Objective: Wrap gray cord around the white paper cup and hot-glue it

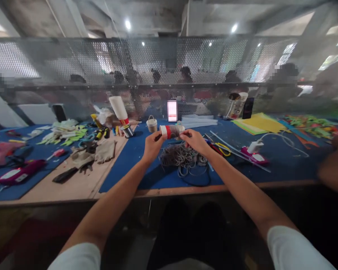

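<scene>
My left hand (153, 145) and my right hand (195, 141) together hold a small cylinder (171, 131) lying sideways, white with a red band and a grey wrapped part. The left hand grips its red-and-white end, the right hand its grey end. Directly below the hands a loose pile of grey cord (184, 159) lies on the blue mat (135, 161). Both forearms reach out over the front edge of the workbench.
A white glue bottle (119, 110) tilts at the back left beside a small cup (151, 125). Pink glue guns (19, 174) and gloves (94, 153) lie left. Scissors (221, 147), a pink tool (255, 155) and yellow sheets (259, 123) lie right. Another person's arm (334, 168) enters at right. Mesh screen behind.
</scene>
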`<state>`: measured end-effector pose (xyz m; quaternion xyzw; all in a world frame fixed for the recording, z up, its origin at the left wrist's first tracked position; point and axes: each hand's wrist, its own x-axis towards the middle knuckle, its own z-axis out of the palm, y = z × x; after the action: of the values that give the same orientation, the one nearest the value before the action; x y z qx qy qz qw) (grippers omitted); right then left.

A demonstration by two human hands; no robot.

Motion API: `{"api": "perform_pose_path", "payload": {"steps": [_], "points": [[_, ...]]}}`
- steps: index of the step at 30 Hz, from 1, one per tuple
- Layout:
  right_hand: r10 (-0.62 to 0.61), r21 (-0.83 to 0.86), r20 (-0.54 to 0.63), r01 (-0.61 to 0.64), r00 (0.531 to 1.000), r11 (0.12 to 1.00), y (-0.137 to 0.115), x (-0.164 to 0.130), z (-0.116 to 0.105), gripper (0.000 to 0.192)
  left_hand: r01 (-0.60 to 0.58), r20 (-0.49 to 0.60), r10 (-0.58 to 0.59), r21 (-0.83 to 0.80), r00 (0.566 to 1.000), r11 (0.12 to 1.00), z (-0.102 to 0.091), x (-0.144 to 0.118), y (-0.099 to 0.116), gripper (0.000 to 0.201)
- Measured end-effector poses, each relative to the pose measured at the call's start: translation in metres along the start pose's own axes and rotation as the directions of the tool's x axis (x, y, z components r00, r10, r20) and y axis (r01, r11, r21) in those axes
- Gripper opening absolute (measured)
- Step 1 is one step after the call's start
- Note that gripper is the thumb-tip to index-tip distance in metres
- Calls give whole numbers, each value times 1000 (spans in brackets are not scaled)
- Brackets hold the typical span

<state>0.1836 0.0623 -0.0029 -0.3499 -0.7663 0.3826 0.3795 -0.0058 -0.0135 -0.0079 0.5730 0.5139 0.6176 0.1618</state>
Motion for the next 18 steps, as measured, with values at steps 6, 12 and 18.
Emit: {"api": "perform_pose_path", "payload": {"steps": [6,12,18], "points": [[-52,63,-69,57,996,996,8,-2,2,20,-24,5,24,19,1000,1000,2,1,-3,28],[-107,97,-66,113,992,989,10,-9,2,21,-34,10,34,12,999,999,2,1,-3,29],[-118,103,-74,125,990,987,7,-11,3,22,-14,3,14,10,1000,1000,2,0,-3,29]]}}
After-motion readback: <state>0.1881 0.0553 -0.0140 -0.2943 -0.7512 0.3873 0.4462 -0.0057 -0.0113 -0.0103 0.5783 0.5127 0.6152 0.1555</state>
